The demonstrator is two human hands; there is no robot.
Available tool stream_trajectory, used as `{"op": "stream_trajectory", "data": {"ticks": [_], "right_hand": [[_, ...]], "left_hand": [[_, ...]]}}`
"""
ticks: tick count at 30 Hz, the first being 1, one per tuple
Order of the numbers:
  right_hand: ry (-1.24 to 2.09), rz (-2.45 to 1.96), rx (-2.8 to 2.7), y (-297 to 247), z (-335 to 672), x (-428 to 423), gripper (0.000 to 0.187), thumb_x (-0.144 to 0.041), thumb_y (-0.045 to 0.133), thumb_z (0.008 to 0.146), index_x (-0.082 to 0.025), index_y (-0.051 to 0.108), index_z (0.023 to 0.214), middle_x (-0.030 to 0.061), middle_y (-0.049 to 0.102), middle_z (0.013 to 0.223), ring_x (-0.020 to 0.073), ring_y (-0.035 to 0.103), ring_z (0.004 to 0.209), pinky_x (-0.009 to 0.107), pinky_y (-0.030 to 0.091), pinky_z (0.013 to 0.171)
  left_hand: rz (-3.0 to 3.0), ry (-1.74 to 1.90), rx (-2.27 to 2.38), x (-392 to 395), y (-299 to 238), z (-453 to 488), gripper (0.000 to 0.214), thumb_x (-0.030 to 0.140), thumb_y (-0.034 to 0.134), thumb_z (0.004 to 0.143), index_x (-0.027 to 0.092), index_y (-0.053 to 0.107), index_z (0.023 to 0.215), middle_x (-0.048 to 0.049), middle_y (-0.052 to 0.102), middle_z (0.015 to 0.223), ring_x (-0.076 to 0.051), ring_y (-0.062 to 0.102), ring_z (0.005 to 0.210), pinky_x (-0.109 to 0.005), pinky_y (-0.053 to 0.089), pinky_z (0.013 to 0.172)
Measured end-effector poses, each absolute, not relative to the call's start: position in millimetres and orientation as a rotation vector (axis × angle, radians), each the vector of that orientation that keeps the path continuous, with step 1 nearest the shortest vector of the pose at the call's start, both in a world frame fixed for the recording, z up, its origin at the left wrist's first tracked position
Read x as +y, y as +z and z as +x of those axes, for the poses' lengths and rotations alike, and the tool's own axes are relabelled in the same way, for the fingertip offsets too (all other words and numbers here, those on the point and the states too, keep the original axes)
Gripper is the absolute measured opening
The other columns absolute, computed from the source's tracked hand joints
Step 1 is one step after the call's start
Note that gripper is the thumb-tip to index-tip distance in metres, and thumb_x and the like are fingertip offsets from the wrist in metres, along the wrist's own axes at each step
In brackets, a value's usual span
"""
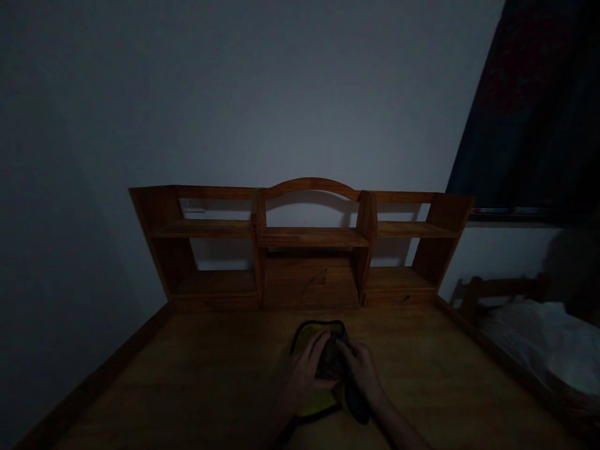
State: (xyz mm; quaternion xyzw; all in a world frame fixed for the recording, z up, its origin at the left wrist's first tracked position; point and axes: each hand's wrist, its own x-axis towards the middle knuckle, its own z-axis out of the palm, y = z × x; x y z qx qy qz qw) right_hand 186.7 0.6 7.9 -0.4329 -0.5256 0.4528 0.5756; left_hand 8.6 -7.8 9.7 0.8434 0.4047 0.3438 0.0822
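In dim light, a yellow pouch with a dark edge point(309, 337) lies on the wooden desk point(187, 375) in front of me. My left hand point(302, 372) rests on the pouch, its fingers curled against a small dark object point(330, 359) at its middle. My right hand point(360, 369) meets it from the right, fingers closed on the same dark object. A dark strip point(356, 403) trails below my right hand. What the dark object is cannot be made out.
A wooden shelf unit point(309, 240) with bare compartments stands at the back of the desk against a pale wall. To the right are a dark curtain point(534, 112), a wooden chair back point(497, 290) and pale bedding point(548, 340).
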Motion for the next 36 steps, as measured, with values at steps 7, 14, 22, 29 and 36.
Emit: {"op": "stream_trajectory", "data": {"ticks": [7,14,22,29,36], "right_hand": [[1.197,-1.036,-1.063,-1.1,185.7,5.0,0.038,-0.054,0.067,0.077,-0.016,0.071,0.077,0.0021,0.069,0.071,0.023,0.064,0.07,0.029,0.049,0.064],[1.598,-0.779,-0.796,-5.0,185.9,8.6,0.029,-0.042,0.074,0.075,-0.017,0.072,0.09,0.0075,0.074,0.092,0.0248,0.069,0.08,0.036,0.051,0.079],[1.501,-0.73,-0.94,1.7,183.9,4.0,0.039,-0.027,0.079,0.066,-0.02,0.069,0.103,0.0075,0.072,0.104,0.0265,0.068,0.093,0.039,0.048,0.09],[1.163,-0.931,-1.055,-9.8,186.6,8.0,0.043,-0.038,0.082,0.06,-0.018,0.069,0.096,0.0075,0.073,0.096,0.0279,0.067,0.088,0.037,0.052,0.08],[1.025,-1.06,-1.193,1.1,183.6,0.1,0.039,-0.052,0.069,0.074,-0.014,0.071,0.078,0.0057,0.072,0.078,0.0251,0.065,0.075,0.029,0.05,0.067]], "left_hand": [[2.404,1.152,1.193,-0.7,2.1,7.8,0.092,0.034,0.076,0.07,0.029,0.024,0.146,-0.0078,0.044,0.146,-0.024,0.044,0.132,-0.042,0.04,0.109],[2.315,1.252,1.178,1.3,2.4,9.4,0.091,0.028,0.078,0.067,0.027,0.027,0.144,-0.0098,0.045,0.143,-0.025,0.043,0.132,-0.043,0.041,0.108],[2.325,1.165,1.268,5.3,1.0,5.4,0.094,0.027,0.078,0.066,0.029,0.025,0.143,-0.0079,0.043,0.145,-0.025,0.043,0.132,-0.042,0.042,0.107],[2.608,0.843,1.312,-6.5,9.2,12.1,0.097,0.019,0.077,0.065,0.035,0.024,0.145,-0.0036,0.037,0.15,-0.026,0.052,0.123,-0.044,0.048,0.1],[2.538,0.958,1.281,-3.8,9.3,9.7,0.094,0.032,0.079,0.064,0.027,0.03,0.143,-0.0091,0.046,0.143,-0.03,0.05,0.125,-0.047,0.046,0.102]]}}
